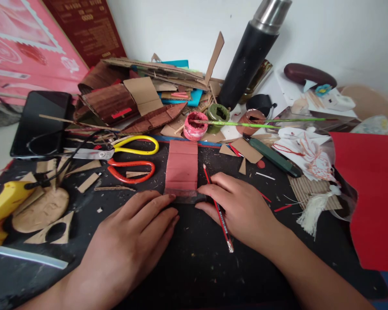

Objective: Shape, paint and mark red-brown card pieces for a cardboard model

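A painted red-brown cardboard strip (181,165) lies flat on the dark tabletop between my hands, with crease lines across it. Over its near end runs a see-through strip (185,196), whose exact kind I cannot make out. My left hand (129,234) is palm down, its closed fingers pressing at the left end of that see-through strip. A red and black pencil (219,211) slants through the fingers of my right hand (241,206), point away from me. The right thumb and forefinger are also at the right end of the see-through strip.
Yellow-and-red-handled scissors (134,157) lie left of the cardboard, near a phone (40,122) and a yellow glue gun (3,206). Behind are open paint jars (195,126), a black flask (248,56) and cardboard scraps. Rightward lie a green cutter (273,157) and red sheet (371,198).
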`<state>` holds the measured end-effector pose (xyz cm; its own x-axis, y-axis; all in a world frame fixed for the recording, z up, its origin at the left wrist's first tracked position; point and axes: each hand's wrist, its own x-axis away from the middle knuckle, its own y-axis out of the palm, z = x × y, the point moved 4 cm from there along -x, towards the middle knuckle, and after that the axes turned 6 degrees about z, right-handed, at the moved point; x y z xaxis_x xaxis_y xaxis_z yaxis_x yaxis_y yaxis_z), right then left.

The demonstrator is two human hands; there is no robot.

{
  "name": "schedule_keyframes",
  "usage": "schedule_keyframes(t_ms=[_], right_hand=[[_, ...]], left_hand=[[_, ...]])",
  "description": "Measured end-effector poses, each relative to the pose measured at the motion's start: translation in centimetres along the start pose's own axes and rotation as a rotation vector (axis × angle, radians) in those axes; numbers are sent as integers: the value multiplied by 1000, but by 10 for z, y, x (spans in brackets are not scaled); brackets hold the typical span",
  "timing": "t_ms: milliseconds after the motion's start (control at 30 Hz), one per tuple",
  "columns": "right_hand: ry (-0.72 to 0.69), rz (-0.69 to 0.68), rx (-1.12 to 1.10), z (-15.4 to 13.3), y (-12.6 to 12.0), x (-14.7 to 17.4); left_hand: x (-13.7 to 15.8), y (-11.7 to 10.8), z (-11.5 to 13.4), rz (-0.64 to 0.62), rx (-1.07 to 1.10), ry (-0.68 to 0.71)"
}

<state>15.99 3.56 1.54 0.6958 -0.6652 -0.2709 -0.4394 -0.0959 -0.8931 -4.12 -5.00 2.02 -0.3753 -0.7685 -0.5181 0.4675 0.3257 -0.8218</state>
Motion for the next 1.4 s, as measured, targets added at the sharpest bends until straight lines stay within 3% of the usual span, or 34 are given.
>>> schedule_keyframes(t_ms=[1067,1400], right_hand=[[55,-66,54,-1,-5,1],[11,-52,47,0,-3,1]], left_hand=[[0,2,0,-13,-24,-2],[0,2,-1,-4,-29,1]])
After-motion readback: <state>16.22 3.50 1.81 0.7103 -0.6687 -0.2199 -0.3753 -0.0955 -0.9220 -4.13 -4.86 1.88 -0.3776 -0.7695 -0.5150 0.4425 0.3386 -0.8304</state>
